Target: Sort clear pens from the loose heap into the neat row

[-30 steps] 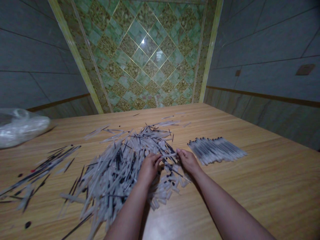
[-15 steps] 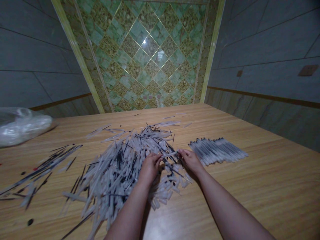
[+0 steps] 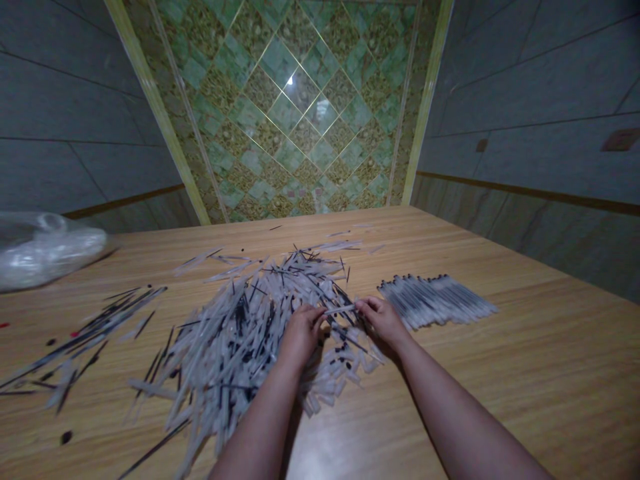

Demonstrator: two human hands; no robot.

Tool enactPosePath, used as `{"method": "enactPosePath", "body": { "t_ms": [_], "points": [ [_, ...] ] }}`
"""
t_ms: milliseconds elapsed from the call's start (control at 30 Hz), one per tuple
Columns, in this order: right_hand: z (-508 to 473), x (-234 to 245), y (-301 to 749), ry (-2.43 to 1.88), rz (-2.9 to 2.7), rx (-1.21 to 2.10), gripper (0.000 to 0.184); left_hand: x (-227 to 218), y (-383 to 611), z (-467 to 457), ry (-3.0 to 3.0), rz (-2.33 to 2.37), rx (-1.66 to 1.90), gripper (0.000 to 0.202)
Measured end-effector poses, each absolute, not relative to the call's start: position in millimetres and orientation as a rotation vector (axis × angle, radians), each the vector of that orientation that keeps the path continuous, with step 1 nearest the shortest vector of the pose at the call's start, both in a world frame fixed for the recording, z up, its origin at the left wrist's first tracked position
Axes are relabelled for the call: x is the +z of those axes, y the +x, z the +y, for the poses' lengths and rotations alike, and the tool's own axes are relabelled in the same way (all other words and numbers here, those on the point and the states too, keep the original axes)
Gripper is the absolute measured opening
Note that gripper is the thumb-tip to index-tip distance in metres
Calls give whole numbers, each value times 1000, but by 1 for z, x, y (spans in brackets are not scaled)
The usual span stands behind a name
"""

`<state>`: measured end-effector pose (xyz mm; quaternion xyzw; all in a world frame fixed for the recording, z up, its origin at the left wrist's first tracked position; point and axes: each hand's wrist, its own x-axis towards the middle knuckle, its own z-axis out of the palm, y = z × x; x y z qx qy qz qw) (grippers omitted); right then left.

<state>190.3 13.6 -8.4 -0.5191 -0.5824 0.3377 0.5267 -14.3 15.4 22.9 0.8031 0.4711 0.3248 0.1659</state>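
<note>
Between my two hands a slim translucent pen barrel (image 3: 340, 310) lies nearly level. The fingertips of my left hand (image 3: 301, 331) pinch its left end. My right hand (image 3: 383, 320) is closed at its right end, where any small part in the fingers is hidden. Beneath and to the left spreads a big loose pile of clear barrels and thin black refills (image 3: 250, 320). Just below my hands lie short clear caps (image 3: 325, 387), some with black bits. To the right of my right hand, a row of pens (image 3: 437, 300) with black ends lies side by side.
A clear plastic bag (image 3: 50, 250) sits at the table's left edge. Loose black refills (image 3: 100, 323) and a black round piece (image 3: 66, 437) are scattered at left. The wooden table (image 3: 540, 373) reaches to a green tiled wall (image 3: 300, 120), with grey walls on both sides.
The view has shifted very slightly. Both hands keep their hold on the barrel; the dark tip seen at its right end before is now covered by my right fingers.
</note>
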Motion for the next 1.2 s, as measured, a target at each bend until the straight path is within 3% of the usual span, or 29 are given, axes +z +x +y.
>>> {"method": "enactPosePath", "body": {
  "t_ms": [100, 300, 733, 833, 933, 1200],
  "points": [
    [13, -7, 190, -1297, -1402, 765, 40, 22, -15, 15, 2290, 1338, 932, 27],
    [12, -6, 191, -1266, -1457, 750, 31, 20, -16, 15, 2310, 1317, 939, 28],
    [8, -2, 186, -1429, -1589, 542, 39, 17, -15, 13, 2318, 1409, 885, 21],
    [7, 1, 189, -1491, -1648, 560, 37, 19, -19, 17, 2100, 1459, 1079, 23],
    [4, 3, 190, -1577, -1876, 561, 24, 20, -22, 23, 1717, 1446, 1225, 24],
    [-4, 5, 182, -1725, -2098, 372, 16, 18, -10, 22, 920, 1061, 1269, 23]
  ]
}}
